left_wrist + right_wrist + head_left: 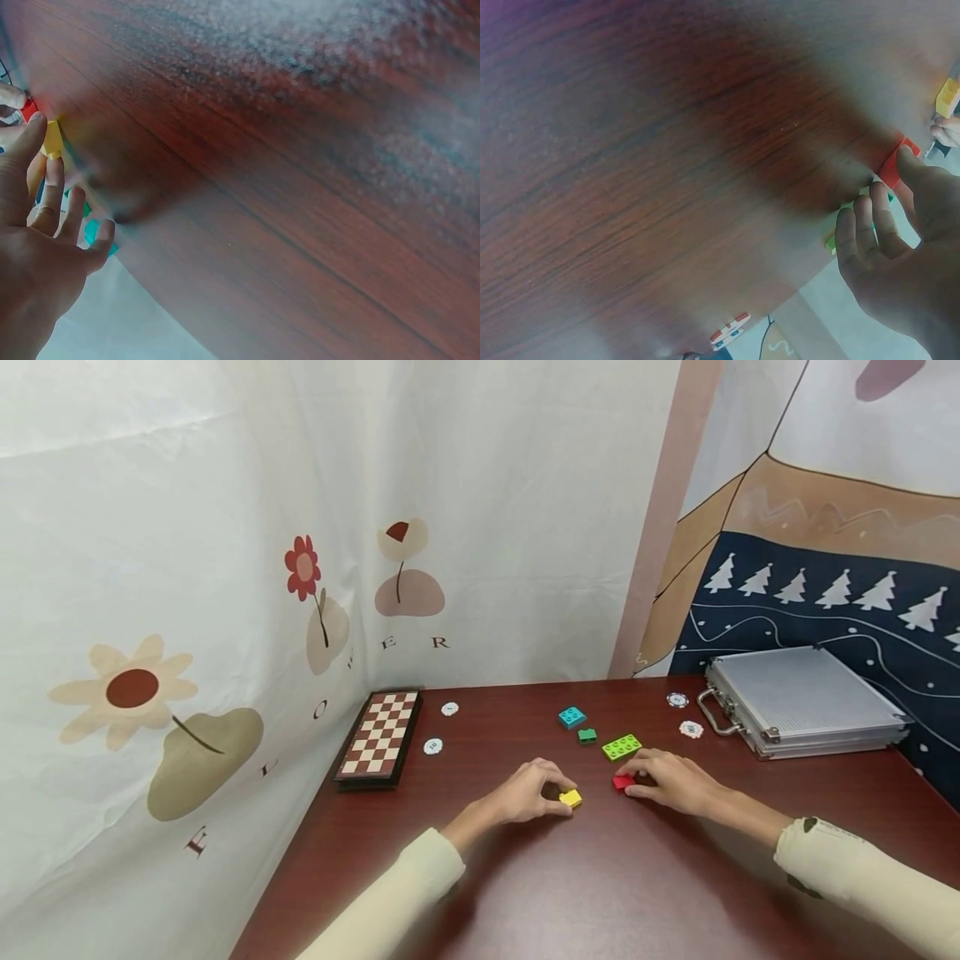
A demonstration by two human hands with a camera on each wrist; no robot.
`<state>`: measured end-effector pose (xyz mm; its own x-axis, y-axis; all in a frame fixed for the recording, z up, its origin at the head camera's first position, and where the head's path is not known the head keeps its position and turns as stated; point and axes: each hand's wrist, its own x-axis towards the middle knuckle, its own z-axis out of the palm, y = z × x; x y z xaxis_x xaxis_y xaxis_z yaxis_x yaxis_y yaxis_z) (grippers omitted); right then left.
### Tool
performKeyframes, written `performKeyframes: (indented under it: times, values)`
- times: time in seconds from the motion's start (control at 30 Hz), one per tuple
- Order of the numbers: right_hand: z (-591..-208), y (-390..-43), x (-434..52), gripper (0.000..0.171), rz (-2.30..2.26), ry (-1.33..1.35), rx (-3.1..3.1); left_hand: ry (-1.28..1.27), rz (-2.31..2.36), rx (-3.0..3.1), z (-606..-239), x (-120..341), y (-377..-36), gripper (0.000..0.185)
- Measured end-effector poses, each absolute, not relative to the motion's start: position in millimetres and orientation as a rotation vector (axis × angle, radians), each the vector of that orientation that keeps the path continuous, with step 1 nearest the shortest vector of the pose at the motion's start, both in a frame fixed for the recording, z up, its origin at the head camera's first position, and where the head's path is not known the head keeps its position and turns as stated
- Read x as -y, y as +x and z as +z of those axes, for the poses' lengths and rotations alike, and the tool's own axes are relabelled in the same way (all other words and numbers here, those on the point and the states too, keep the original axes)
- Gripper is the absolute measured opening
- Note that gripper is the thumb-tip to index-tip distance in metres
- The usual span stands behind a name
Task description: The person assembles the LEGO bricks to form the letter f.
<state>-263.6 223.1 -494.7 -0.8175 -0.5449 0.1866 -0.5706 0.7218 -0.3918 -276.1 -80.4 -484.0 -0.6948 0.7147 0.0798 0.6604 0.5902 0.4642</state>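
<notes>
Between the thumb and fingers of my left hand (529,793) is a yellow toy brick (571,798), pinched just over the dark red-brown table (600,877). My right hand (672,781) pinches a red toy brick (622,782) a short way to the right of it. The left wrist view shows the yellow brick (53,139) at the left fingertips, with the red one behind. In the right wrist view the red brick (897,163) sits between thumb and fingers. Beyond the right hand lies a lime green brick (622,747), with a small dark green brick (587,737) and a blue brick (572,717) farther back.
A checkered board box (378,735) lies at the table's left edge, with two white chips (432,746) beside it. At the back right are a silver case (806,697) and two more chips (691,729). A printed curtain (510,527) hangs behind the table.
</notes>
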Motion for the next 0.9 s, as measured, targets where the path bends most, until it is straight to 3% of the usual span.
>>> performKeyframes:
  times: [0.9]
  values:
    - [-496.5,-263.8,-221.3,0.031,0.647,0.914,2.848,0.999,0.863,-2.698,-489.8,81.0,-284.0,0.038]
